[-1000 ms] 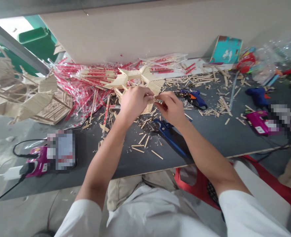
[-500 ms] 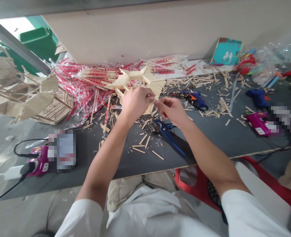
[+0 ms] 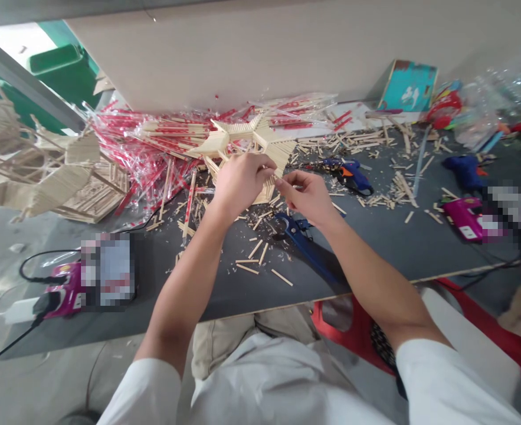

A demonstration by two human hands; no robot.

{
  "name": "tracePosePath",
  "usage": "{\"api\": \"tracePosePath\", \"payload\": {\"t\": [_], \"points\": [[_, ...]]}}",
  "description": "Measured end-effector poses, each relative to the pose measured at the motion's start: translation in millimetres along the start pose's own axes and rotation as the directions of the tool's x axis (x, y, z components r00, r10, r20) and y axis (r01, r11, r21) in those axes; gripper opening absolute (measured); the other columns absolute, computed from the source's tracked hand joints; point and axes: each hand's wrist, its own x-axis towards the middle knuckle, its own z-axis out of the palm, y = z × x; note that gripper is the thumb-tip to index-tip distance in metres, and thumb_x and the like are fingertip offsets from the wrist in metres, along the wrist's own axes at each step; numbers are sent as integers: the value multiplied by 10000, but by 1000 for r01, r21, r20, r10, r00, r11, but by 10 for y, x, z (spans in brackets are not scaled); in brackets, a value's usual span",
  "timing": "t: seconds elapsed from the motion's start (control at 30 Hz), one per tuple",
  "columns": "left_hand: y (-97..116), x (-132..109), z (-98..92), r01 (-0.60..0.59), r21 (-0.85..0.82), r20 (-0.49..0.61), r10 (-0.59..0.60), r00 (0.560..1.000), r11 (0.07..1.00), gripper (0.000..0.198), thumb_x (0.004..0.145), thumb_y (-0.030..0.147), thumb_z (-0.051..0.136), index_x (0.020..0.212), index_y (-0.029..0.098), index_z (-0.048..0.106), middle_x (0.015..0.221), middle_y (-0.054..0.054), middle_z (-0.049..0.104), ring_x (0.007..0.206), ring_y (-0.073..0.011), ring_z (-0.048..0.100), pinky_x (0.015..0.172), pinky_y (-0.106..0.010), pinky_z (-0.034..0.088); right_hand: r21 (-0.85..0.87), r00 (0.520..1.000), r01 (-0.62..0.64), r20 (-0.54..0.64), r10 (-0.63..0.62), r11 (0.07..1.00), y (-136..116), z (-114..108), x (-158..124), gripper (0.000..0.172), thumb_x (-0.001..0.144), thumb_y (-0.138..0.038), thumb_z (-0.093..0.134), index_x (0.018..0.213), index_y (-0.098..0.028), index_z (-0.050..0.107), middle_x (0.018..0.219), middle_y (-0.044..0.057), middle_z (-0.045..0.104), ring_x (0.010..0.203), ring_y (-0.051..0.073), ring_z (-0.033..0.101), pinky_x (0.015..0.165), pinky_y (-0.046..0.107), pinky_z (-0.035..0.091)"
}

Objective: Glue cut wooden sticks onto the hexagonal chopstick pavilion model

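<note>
A star-shaped piece built of pale wooden sticks (image 3: 282, 154) stands on the dark table, its near part hidden behind my hands. My left hand (image 3: 243, 180) is closed at its near side, fingertips pinched on something I cannot make out. Close beside it on the right, my right hand (image 3: 303, 193) is closed too, thumb and forefinger together near the left fingertips. What lies between them is too small to name. Blue cutters (image 3: 307, 248) lie under and left of my right forearm. Short cut sticks (image 3: 254, 249) are scattered on the table in front of my hands.
Red-marked wrapped stick bundles (image 3: 154, 139) heap at the back left. Stick structures (image 3: 52, 177) stand at the left. A blue glue gun (image 3: 349, 174) lies right of my hands, another (image 3: 462, 171) farther right. Magenta power strips (image 3: 472, 219) with cables and a teal box (image 3: 408, 85) are also there.
The whole view has shifted slightly. Both hands stay close together at the star-shaped piece, with hardly any change in their grip.
</note>
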Motion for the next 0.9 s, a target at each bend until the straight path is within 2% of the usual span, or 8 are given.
{"api": "tracePosePath", "payload": {"t": [0.1,0.37,0.5,0.77,0.9], "points": [[-3,1,16,7,-2,-16,-7,1000,1000,245,936,271,622,1033,267,847,1012,-46,834,930,-230,750,890,-362,555,-20,999,25,-21,-25,1000,-7,29,-14,523,797,-686,833,726,-202,649,621,-30,561,435,76,468,417,256,349],[-9,9,24,35,-16,-22,-35,999,999,236,938,299,635,1021,270,854,987,-46,832,919,-225,743,902,-370,550,-58,998,48,-38,-50,997,-18,63,-34,544,767,-710,842,747,-201,653,600,-32,553,452,86,478,438,262,361],[2,7,25,58,-7,-14,-58,998,998,233,934,305,639,1023,273,851,980,-46,830,931,-229,741,908,-372,550,-70,994,50,-94,-57,996,-14,100,-46,564,759,-736,830,728,-203,647,574,-29,562,441,89,468,439,265,343],[-11,9,34,63,-32,-11,-64,998,997,234,923,317,645,1029,267,848,1022,-57,824,960,-234,731,909,-380,541,-7,991,17,-131,-18,1000,11,140,-25,557,718,-704,872,677,-207,625,546,-34,559,405,81,438,414,262,306],[4,7,26,76,-37,-5,-77,997,996,231,917,321,650,1026,274,848,1021,-57,823,959,-234,725,898,-381,538,13,992,21,-122,-19,1000,19,142,-15,504,739,-632,888,669,-214,615,515,-48,534,393,80,429,411,257,300]]}}
